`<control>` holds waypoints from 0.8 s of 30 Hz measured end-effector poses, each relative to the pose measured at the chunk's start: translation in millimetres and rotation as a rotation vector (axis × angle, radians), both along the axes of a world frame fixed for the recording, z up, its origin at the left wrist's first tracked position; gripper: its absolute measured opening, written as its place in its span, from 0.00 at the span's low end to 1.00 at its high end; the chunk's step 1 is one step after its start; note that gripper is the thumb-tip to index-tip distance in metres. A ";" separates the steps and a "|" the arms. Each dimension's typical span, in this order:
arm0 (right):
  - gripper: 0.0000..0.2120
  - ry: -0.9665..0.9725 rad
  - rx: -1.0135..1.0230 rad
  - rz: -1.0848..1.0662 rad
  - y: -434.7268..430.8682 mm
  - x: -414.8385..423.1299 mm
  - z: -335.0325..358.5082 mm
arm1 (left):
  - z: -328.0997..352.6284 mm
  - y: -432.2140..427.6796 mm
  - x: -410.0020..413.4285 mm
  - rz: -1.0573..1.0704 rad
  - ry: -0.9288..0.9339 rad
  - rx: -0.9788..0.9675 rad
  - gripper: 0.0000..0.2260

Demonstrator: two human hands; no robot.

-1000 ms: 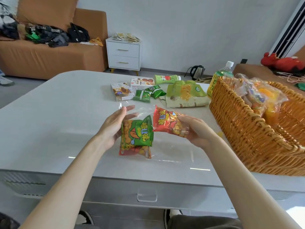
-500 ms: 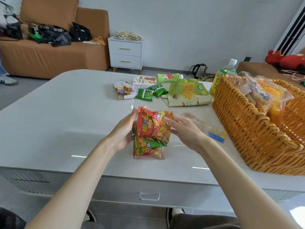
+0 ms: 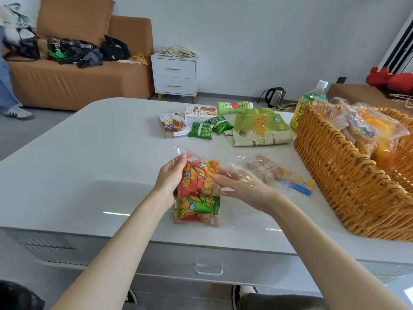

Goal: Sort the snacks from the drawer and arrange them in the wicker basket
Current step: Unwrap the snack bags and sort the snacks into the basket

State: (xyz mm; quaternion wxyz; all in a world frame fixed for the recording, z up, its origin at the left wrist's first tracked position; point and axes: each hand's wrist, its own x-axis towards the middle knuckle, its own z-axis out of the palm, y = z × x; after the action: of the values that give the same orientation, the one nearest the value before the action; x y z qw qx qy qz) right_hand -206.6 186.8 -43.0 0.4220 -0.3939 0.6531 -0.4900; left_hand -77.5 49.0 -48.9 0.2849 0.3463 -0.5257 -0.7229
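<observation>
While the left hand [image 3: 173,175] curls its fingers round the left edge of a crinkly clear plastic bag [image 3: 212,191] and grips it, the right hand [image 3: 243,186] lies with fingers nearly straight against the bag's right flank, with loose film draped over it. The bag's near end rests on the pale grey surface [image 3: 89,175] close to the front edge. Its long axis runs away from the person, with the loose mouth at the far end.

Three small snack packets show inside: a red packet [image 3: 201,175] on top, a green packet [image 3: 199,204] beneath it, and a sliver of another red one [image 3: 196,219] nearest the person. A second ago the red packet was held out to the right of the green packet; now it lies over it.

Just right of the right hand lies one clear sleeve of brown biscuits [image 3: 268,170] with a blue-and-yellow end, slanting from far left to near right. More of it shows than half a second ago.

Beyond stands one golden woven wicker basket [image 3: 335,175] holding wrapped snacks. Farther off are two small green pouches [image 3: 201,130], two printed boxes [image 3: 173,127], one green bottle [image 3: 234,107] on its side, and one white-capped drink bottle [image 3: 312,97] behind the basket.
</observation>
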 end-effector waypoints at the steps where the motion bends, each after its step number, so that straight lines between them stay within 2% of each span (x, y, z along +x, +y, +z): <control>1: 0.10 -0.027 0.022 -0.001 -0.2 -1.2 -1.9 | -2.4 -2.9 -0.1 0.037 -0.003 0.007 0.10; 4: 0.13 0.006 0.065 -0.043 -3.1 3.7 -10.3 | -5.0 -6.3 -0.5 0.050 0.013 0.050 0.11; 6: 0.09 0.014 0.057 -0.090 -5.4 7.5 -14.4 | -4.4 -4.2 -0.6 0.037 0.019 0.073 0.11; 9: 0.08 -0.009 0.088 -0.123 -9.1 11.4 -15.3 | -7.7 -5.1 -0.6 0.086 -0.055 -0.020 0.11; 12: 0.13 -0.027 0.129 -0.103 -12.1 17.3 -13.2 | -12.9 -11.1 2.4 0.224 -0.241 -0.276 0.09; 16: 0.17 -0.109 0.181 -0.113 -12.8 15.6 -10.3 | -16.8 -14.2 8.1 0.277 -0.547 -0.703 0.19; 18: 0.15 -0.106 0.204 -0.177 -7.8 4.1 -8.1 | -13.1 -9.5 6.8 0.270 -0.617 -0.927 0.17; 21: 0.13 -0.082 0.205 -0.347 6.4 -13.7 -2.4 | -1.7 8.0 -1.8 0.078 -0.565 -1.166 0.13; 24: 0.11 -0.029 0.148 -0.493 19.0 -23.9 1.4 | -3.7 29.0 -8.4 -0.130 -0.709 -1.279 0.19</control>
State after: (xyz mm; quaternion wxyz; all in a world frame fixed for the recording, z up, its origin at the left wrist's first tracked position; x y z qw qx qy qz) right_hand -230.4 205.8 -41.6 0.3271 -0.1838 0.7573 -0.5346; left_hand -85.9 78.0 -52.6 0.2008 0.2935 -0.9249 -0.1349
